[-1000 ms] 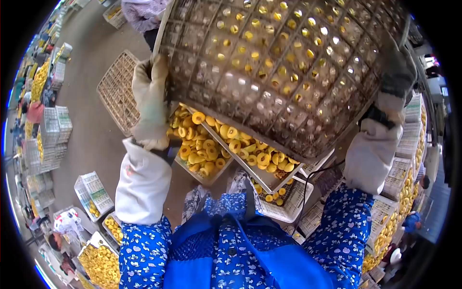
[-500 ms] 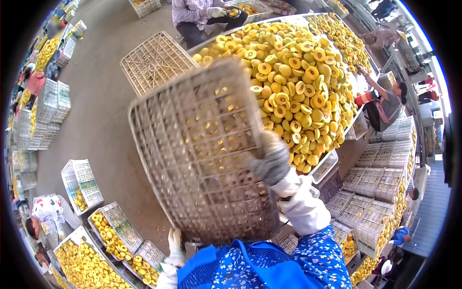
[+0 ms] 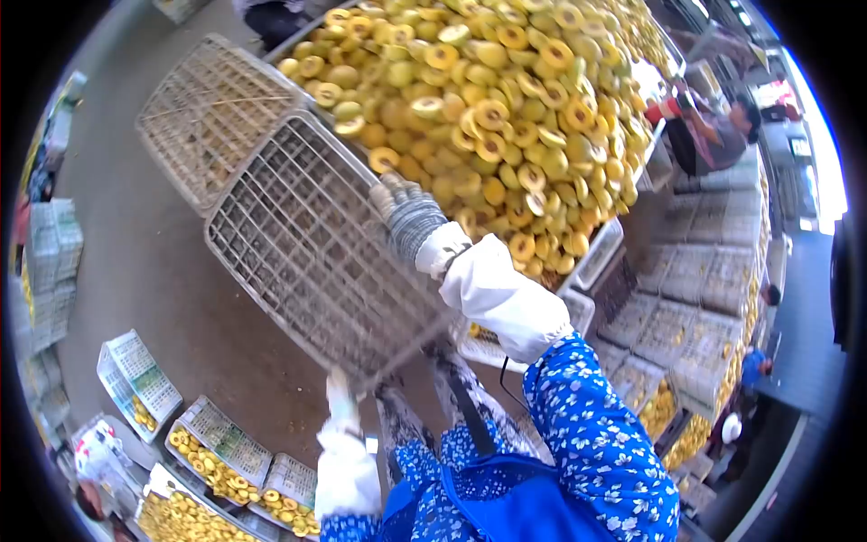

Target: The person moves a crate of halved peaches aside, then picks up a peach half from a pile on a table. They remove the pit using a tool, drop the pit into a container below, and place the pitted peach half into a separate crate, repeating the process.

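A dirty white plastic lattice crate (image 3: 316, 244) is tilted in front of me, between both my hands. My right hand (image 3: 408, 217), in a grey glove, is closed over its right rim, beside the fruit heap. My left hand (image 3: 341, 397), in a pale glove, grips its near lower corner; the fingertips are partly hidden. No fruit shows inside this crate. Just past it, a large heap of halved yellow peaches (image 3: 492, 113) lies on a table. Another upturned-looking lattice crate (image 3: 212, 117) sits against the far left side of the held one.
Crates of fruit halves (image 3: 217, 452) stand on the floor at lower left. Stacked full crates (image 3: 695, 298) line the right side. A person (image 3: 713, 135) sits at the table's right edge. A white crate (image 3: 578, 312) lies near the table's front corner.
The held crate has swung down and left, away from over the fruit heap, and now rests lower beside the other crate. My right hand moved left with it. The view has shifted too.
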The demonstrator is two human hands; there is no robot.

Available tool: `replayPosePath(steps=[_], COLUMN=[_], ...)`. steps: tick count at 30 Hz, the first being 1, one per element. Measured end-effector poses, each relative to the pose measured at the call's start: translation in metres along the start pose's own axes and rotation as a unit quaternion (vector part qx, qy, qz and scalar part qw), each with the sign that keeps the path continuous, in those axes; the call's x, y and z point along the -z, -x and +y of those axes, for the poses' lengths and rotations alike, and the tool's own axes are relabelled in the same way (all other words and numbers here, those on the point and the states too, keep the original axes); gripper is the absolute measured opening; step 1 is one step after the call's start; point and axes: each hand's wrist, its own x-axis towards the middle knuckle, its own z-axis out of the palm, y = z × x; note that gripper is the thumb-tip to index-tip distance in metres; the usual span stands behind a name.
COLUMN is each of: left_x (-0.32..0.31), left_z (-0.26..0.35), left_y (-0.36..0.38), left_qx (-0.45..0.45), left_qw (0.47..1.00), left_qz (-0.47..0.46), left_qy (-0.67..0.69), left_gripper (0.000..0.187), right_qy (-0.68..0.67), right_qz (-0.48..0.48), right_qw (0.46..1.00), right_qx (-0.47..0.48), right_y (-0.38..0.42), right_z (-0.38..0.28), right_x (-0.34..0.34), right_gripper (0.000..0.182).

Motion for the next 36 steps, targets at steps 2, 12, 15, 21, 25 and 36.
replayPosePath(steps=[2, 12, 15, 21, 25, 36], left_x=[-0.029, -0.04, -0.03, -0.018, -0.06, -0.291], left_z=[0.012, 0.056, 0.04, -0.014, -0.037, -0.141], left_y=[-0.04, -0.029, -0.014, 0.024, 0.076, 0.197], left_qx=[0.089, 0.2, 0.108, 0.16, 0.079, -0.035], left_qw=[0.981, 0.971, 0.993, 0.974, 0.948, 0.927], left_qz=[0.016, 0.002, -0.026, -0.041, -0.042, -0.03], left_qy=[-0.174, -0.129, -0.047, -0.157, -0.304, -0.373], left_gripper=[0.063, 0.077, 0.079, 0.074, 0.061, 0.047], right_qy=[-0.091, -0.066, -0.023, -0.096, -0.2, -0.141], right_qz=[-0.034, -0.188, -0.218, -0.421, -0.265, -0.069], right_qw=[0.994, 0.844, 0.687, 0.522, 0.594, 0.716], right_qx=[0.044, -0.497, -0.693, -0.735, -0.733, -0.68], right_y=[0.022, 0.433, 0.561, 0.745, 0.71, 0.907], right_z=[-0.004, 0.007, -0.04, -0.097, -0.084, 0.18], right_x=[0.054, 0.162, 0.198, 0.171, 0.219, 0.322], right_gripper=[0.025, 0.012, 0.016, 0.032, 0.03, 0.015])
